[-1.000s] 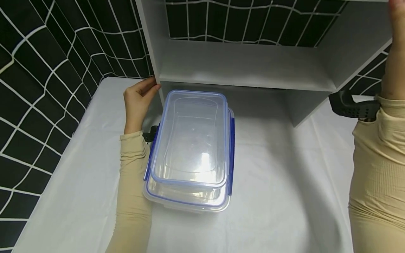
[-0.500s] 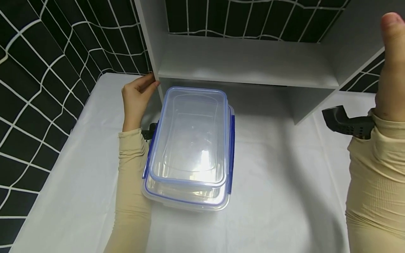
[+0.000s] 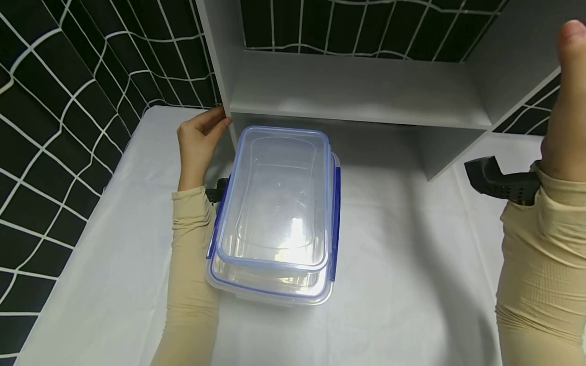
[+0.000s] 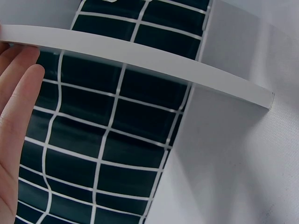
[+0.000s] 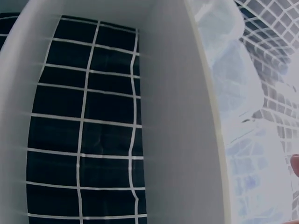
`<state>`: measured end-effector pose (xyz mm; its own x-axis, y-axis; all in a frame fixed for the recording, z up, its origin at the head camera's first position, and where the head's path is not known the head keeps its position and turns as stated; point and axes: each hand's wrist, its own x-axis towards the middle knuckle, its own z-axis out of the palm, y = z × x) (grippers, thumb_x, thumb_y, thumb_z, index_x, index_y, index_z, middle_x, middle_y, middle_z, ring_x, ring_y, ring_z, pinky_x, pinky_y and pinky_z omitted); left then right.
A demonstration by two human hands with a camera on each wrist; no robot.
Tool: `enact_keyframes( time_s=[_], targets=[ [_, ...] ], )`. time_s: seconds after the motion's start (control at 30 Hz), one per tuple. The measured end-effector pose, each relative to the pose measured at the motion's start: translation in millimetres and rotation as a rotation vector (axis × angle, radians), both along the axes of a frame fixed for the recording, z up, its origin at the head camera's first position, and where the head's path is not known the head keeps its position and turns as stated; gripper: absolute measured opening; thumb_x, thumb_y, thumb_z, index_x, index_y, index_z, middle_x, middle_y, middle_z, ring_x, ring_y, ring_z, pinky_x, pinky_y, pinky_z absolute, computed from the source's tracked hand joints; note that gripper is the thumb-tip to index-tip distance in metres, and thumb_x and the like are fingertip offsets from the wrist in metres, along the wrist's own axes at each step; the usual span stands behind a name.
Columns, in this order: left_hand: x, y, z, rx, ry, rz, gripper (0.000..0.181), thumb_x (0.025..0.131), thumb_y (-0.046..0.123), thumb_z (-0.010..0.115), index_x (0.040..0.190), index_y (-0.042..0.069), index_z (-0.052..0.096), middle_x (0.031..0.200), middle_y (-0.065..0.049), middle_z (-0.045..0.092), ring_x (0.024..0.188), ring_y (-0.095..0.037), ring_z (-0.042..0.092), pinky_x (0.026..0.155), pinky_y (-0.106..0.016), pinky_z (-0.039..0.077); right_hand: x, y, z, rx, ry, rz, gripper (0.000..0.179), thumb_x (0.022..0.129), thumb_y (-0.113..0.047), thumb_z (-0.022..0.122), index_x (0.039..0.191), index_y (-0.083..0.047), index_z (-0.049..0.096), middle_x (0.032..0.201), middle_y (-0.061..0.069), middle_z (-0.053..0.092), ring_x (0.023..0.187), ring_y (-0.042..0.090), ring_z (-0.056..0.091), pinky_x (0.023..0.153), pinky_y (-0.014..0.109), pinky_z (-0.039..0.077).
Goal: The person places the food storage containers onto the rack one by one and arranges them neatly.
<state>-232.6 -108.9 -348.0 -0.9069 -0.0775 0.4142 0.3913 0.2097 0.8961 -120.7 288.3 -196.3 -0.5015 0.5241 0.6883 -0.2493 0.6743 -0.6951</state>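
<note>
In the head view my left hand is at the front edge of the white shelf unit's left side panel. The thumb tip meets the edge, and the other fingers lie along the outer face. From the left wrist view, the fingers touch the panel edge. My right hand is raised at the upper right, thumb up, its other fingers hidden. In the right wrist view just a fingertip shows at the border, near whitish translucent packs beyond a board.
Two clear containers with blue-edged lids are stacked on the white cloth: a smaller upper one on a larger lower one. They stand before the unit's horizontal shelf. Dark, white-gridded cloth hangs at left and behind.
My right hand has come down a little, bringing the thumb tip into the head view. The left hand keeps its place at the panel, and the containers have not moved.
</note>
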Motion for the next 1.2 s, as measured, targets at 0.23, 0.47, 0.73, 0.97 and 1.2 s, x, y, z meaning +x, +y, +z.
enact_keyframes(
  time_s=[0.23,0.47,0.73,0.97,1.2],
  targets=[
    [-1.2,2.8,-3.0,-0.002,0.0,0.006,0.026,0.084,0.003,0.071,0.108,-0.007,0.067,0.107,-0.019,0.067,0.097,-0.021,0.067,0.083,-0.023,0.054,29.7,-19,-18.0,-0.168,0.12,0.304,0.053,0.088,0.001,0.057,0.138,0.005,0.04,0.143,0.009,0.044,0.133,0.011,0.038,0.109,0.018,0.027],
    [1.3,2.3,-9.2,0.041,-0.034,0.014,0.028,0.085,0.003,0.07,0.11,-0.008,0.066,0.11,-0.019,0.066,0.099,-0.02,0.066,0.085,-0.024,0.053,52.3,-48,-52.5,-0.227,0.106,0.648,0.067,0.078,0.002,0.074,0.135,0.01,0.041,0.145,0.019,0.037,0.135,0.024,0.034,0.112,0.034,0.027],
    [4.7,8.5,-11.6,0.099,-0.028,0.035,0.028,0.085,0.001,0.069,0.111,-0.008,0.065,0.111,-0.02,0.065,0.098,-0.021,0.066,0.085,-0.024,0.053,72.0,-77,-93.2,0.045,-0.105,0.831,0.063,0.088,-0.017,0.069,0.136,0.01,0.04,0.144,0.022,0.037,0.133,0.029,0.036,0.107,0.033,0.036],
    [5.2,11.5,-10.3,0.106,-0.02,0.011,0.029,0.085,0.002,0.069,0.112,-0.008,0.065,0.111,-0.02,0.065,0.099,-0.021,0.066,0.086,-0.024,0.053,91.2,-96,-114.0,0.144,-0.209,0.969,0.066,0.092,-0.031,0.062,0.138,0.011,0.038,0.145,0.023,0.035,0.134,0.032,0.034,0.107,0.033,0.035],
    [6.7,11.0,-7.1,0.088,0.011,0.053,0.027,0.085,0.002,0.069,0.11,-0.008,0.066,0.107,-0.019,0.067,0.096,-0.017,0.067,0.082,-0.023,0.054,98.0,-110,-124.4,0.141,-0.202,1.099,0.082,0.089,-0.038,0.064,0.142,0.012,0.026,0.149,0.026,0.025,0.137,0.033,0.028,0.111,0.034,0.03]
  ],
)
